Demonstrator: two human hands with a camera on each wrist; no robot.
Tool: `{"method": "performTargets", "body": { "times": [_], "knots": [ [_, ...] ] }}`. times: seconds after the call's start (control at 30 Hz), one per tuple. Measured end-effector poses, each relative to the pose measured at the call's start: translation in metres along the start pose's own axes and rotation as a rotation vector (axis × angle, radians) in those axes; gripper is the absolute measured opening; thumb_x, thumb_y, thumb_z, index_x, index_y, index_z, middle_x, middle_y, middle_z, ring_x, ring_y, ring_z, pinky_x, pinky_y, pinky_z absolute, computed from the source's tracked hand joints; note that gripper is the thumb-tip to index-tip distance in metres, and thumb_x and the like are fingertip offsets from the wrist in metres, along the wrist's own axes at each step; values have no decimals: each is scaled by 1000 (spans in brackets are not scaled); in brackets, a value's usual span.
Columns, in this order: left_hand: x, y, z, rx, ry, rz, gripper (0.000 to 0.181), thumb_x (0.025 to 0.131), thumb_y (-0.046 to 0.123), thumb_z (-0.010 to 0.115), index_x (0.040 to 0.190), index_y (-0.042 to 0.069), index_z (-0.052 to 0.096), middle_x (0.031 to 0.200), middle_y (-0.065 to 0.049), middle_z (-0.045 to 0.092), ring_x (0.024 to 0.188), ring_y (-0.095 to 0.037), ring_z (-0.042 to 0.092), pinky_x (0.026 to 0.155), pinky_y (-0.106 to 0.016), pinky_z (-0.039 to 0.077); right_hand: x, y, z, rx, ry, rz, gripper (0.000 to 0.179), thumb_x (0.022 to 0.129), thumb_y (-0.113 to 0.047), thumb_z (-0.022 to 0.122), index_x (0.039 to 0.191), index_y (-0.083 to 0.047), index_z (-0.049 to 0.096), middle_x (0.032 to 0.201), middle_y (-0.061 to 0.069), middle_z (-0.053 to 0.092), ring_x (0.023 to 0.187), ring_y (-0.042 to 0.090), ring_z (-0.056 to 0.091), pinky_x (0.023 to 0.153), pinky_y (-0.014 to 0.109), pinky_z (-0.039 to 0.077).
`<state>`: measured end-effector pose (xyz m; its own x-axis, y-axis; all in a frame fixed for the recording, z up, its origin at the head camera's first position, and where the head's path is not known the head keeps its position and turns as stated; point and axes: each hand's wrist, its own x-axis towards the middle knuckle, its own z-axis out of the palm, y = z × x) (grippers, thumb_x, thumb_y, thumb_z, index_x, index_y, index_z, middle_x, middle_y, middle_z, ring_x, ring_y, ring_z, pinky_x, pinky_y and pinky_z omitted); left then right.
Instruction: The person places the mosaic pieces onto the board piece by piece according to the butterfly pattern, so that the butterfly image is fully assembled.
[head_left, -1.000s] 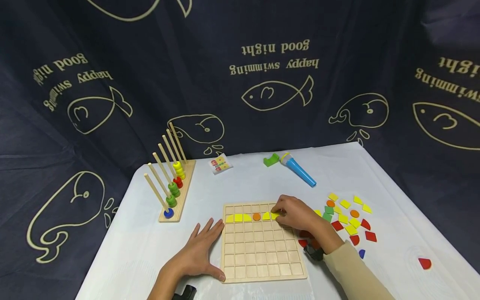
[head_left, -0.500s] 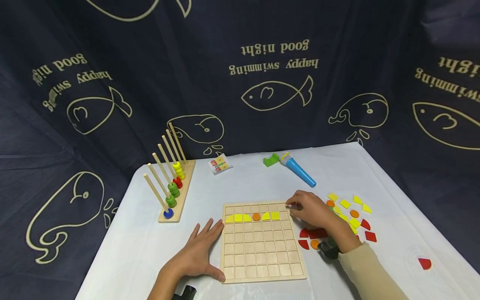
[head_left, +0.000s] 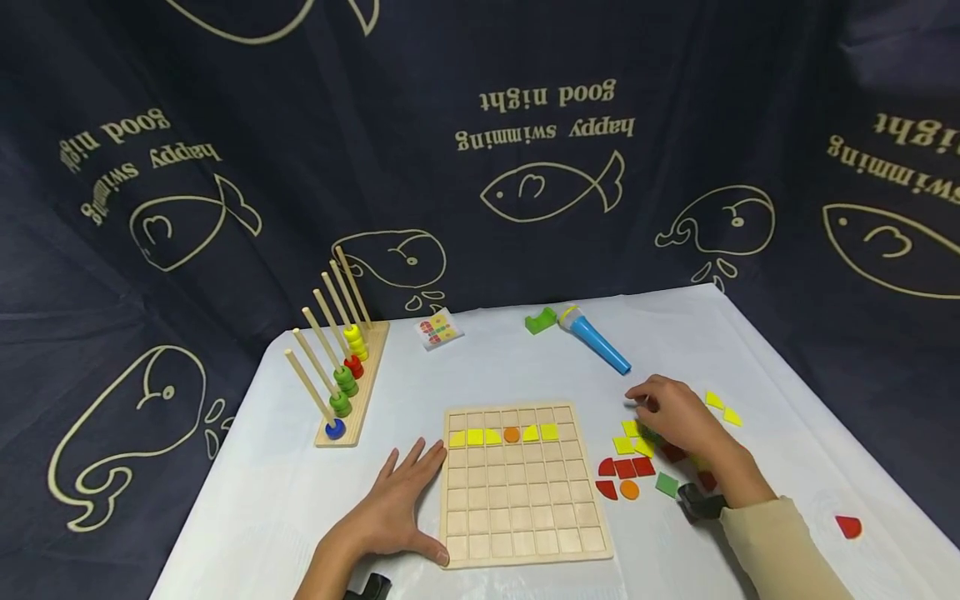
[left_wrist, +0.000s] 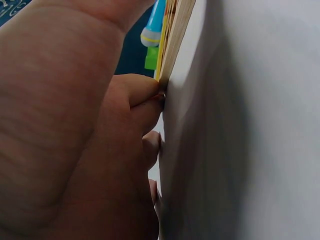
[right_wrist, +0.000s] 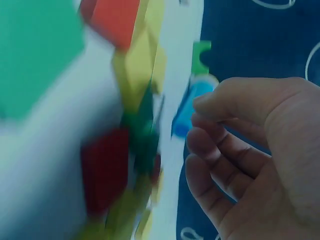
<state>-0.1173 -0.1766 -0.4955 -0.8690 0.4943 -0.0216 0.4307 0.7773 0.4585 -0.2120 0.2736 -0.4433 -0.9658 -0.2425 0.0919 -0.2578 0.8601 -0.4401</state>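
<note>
A wooden grid board (head_left: pixel 517 500) lies flat, with yellow pieces and an orange disc (head_left: pixel 512 434) in its second row from the far edge. Fingers spread, my left hand (head_left: pixel 390 512) rests beside the board, its thumb and fingertips touching the left edge. Over the loose pieces to the right is my right hand (head_left: pixel 678 417), fingers loosely bent, nothing seen between them. In the right wrist view, a red piece (right_wrist: pixel 105 170) and a green piece (right_wrist: pixel 37 55) lie near that hand (right_wrist: pixel 250 145). Part of the pile is hidden under the right hand.
A peg stand (head_left: pixel 360 392) with coloured rings stands at the left. Behind the board lie a pattern card (head_left: pixel 439 330), a green block (head_left: pixel 541 321) and a blue toy microphone (head_left: pixel 598 342). A lone red piece (head_left: pixel 849 527) sits far right.
My right hand has left a yellow square in the board's second row and moved right, over the loose pieces. The left hand has stayed by the board.
</note>
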Motion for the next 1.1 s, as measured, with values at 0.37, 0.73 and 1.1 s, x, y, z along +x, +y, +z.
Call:
{"method": "performTargets", "body": {
  "times": [0.37,0.73,1.1],
  "knots": [
    [-1,2,-1,-1,-5,-4,144,39,82,73,155,15,21,159,1,18,145,-26,5,114,-52,-2,-12,37,-16,-51,-88,113,30,79,-5,71,108,3,69,97,12,62,83,26,56,81,51,52],
    [0,1,-1,-2,4,-5,144,38,82,73,155,14,21,159,1,18,145,-26,5,114,-52,-2,-14,41,-14,-24,-140,190,43,78,-17,77,114,3,67,100,12,63,86,26,54,80,48,52],
    [0,0,0,4,-4,-16,145,38,83,73,155,15,21,159,2,18,145,-25,4,114,-52,-3,-13,34,-14,-17,-78,149,36,76,-16,77,108,1,70,93,10,62,80,25,52,73,42,51]
  ]
}}
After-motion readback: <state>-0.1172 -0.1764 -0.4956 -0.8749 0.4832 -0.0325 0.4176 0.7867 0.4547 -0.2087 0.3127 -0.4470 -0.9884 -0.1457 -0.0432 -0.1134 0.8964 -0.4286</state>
